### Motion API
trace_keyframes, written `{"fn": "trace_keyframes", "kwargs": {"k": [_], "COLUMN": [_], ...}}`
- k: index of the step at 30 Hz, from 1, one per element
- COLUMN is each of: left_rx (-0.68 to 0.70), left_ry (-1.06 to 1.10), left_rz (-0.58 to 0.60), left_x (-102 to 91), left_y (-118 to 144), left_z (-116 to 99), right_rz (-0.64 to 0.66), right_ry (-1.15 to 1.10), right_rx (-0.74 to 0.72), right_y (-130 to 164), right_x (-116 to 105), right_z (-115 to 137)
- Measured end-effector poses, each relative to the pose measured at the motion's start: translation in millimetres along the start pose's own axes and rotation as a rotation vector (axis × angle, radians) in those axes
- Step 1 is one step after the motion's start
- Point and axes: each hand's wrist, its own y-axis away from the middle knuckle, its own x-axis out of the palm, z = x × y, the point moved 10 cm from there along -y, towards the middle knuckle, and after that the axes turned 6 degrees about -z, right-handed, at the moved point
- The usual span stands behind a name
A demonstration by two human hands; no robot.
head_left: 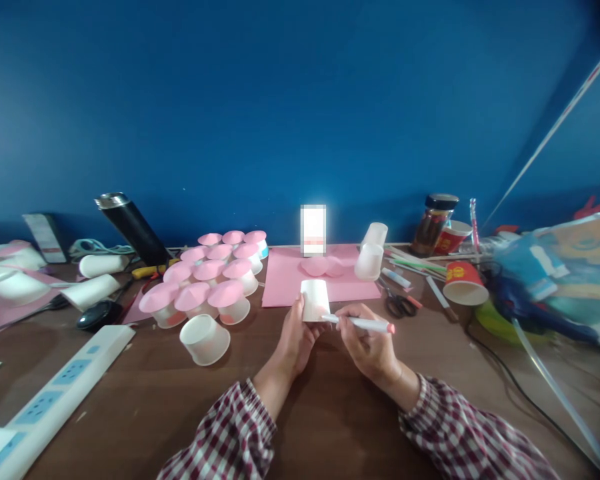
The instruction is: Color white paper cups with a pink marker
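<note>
My left hand (299,339) is closed around a white paper cup (314,299), held up over the table near the front of the pink paper. A white marker (363,324) with a pinkish-orange end sits in my right hand (367,343). Its tip meets or nearly meets the lower right of the cup; I cannot tell which. Behind the cup, pink paper rounds (315,267) lie on a pink paper sheet (280,277). To the left stand several white cups topped with pink paper cones (193,297), and one uncovered white cup (205,340) is in front of them.
A white power strip (65,393), a black flask (133,230) and tipped cups (91,292) occupy the left. On the right are upturned cups (370,261), scissors (400,305), a red paper cup (464,283), a brown jar (433,227), and a blue glue gun (540,313). A blue wall (300,120) rises behind.
</note>
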Motion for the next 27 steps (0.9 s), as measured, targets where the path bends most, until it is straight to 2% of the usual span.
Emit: {"fn": "trace_keyframes", "kwargs": {"k": [4, 15, 19, 23, 27], "left_rx": [-0.022, -0.034, -0.054, -0.039, -0.017], "left_ry": [0.029, 0.064, 0.038, 0.028, 0.014], "left_rz": [0.005, -0.023, -0.024, 0.026, 0.018], "left_x": [-0.9, 0.0, 1.4, 5.5, 3.2], "left_y": [0.0, 0.1, 2.2, 2.4, 1.1], "left_z": [0.8, -1.1, 0.2, -0.4, -0.2], "right_rz": [-0.012, -0.013, 0.015, -0.026, 0.016], "right_ry": [-0.022, -0.037, -0.060, -0.029, -0.030], "right_rx": [0.050, 0.070, 0.049, 0.044, 0.017], "right_y": [0.2, 0.4, 0.5, -0.7, -0.5], "right_x": [-1.1, -0.5, 2.8, -1.3, 2.3], "right_z": [-6.8, -7.4, -4.2, -3.7, -0.8]}}
